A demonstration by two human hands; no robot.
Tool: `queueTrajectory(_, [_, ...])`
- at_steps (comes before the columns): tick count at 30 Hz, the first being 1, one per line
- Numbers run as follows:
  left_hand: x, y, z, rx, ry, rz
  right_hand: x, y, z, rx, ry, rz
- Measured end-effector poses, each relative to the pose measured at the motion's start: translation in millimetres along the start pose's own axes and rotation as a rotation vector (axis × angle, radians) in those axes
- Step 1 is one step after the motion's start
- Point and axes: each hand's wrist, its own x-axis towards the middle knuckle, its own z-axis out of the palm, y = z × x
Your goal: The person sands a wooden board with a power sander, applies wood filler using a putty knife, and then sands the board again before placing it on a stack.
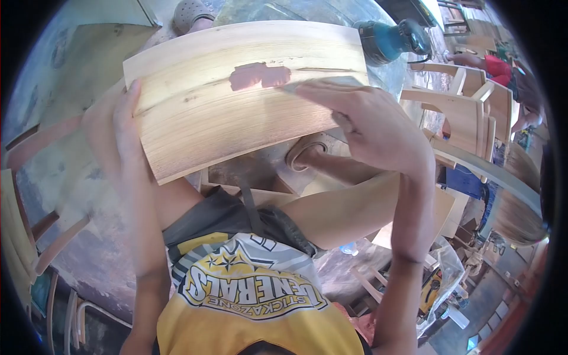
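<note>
a curved wooden panel (236,112) lies across the person's lap. the left hand (115,127) has its grip closed round the panel's left edge. the right hand (370,124) presses a grey blade (322,84) in its closed grip onto the panel, beside a reddish patch (260,76).
</note>
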Motion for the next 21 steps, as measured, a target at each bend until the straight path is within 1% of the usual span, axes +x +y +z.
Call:
queueTrajectory(1, [0.2, -4.0, 1.1, -0.195, 0.024, -0.15, -2.7, 5.9, 3.1, -0.009, -0.007, -0.002])
queueTrajectory(2, [1.2, -8.0, 0.7, -0.385, 0.044, -0.296, -6.2, 12.7, 10.9, -0.058, 0.129, 0.02])
queueTrajectory(3, [8.0, -20.5, -6.0, -0.384, 0.038, -0.294, -9.2, 18.4, 18.7, -0.104, 0.27, 0.046])
queueTrajectory(5, [27.1, -52.3, -26.6, -0.389, -0.084, -0.248, -7.4, 29.8, 34.0, -0.149, 0.28, 0.042])
queueTrajectory(7, [30.7, -54.7, -37.4, -0.333, -0.07, -0.229, -5.4, 32.2, 40.9, -0.186, 0.271, 0.037])
queueTrajectory(9, [29.9, -53.3, -42.9, -0.237, -0.041, -0.181, -8.3, 28.5, 36.9, -0.239, 0.159, 0.04])
queueTrajectory(10, [29.7, -51.9, -40.8, -0.195, -0.037, -0.155, -12.0, 25.7, 36.8, -0.243, 0.15, 0.059])
queueTrajectory(11, [29.0, -51.8, -35.3, -0.162, -0.03, -0.124, -14.2, 23.5, 34.3, -0.207, 0.098, 0.049])
queueTrajectory(12, [26.2, -51.4, -30.3, -0.175, -0.038, -0.131, -16.9, 21.3, 30.0, -0.169, 0.046, 0.036])
queueTrajectory(13, [22.9, -49.0, -26.5, -0.259, -0.078, -0.192, -19.0, 19.5, 23.3, -0.181, 0.041, 0.038])
queueTrajectory(15, [19.8, -41.8, -21.4, -0.421, -0.15, -0.294, -16.9, 16.8, 7.7, -0.1, -0.019, 0.058])
queueTrajectory(17, [18.9, -38.8, -21.4, -0.57, -0.218, -0.396, -8.7, 16.4, -7.8, -0.138, 0.028, 0.053])
queueTrajectory(18, [19.3, -40.4, -24.0, -0.565, -0.206, -0.394, -3.9, 16.7, -9.6, -0.162, 0.071, 0.054])
queueTrajectory(19, [20.9, -43.0, -25.7, -0.519, -0.196, -0.371, 3.3, 21.3, -7.3, -0.15, 0.069, 0.049])
queueTrajectory(21, [17.3, -40.2, -23.4, -0.467, -0.196, -0.357, 13.8, 34.7, -3.2, -0.161, -0.013, 0.163])
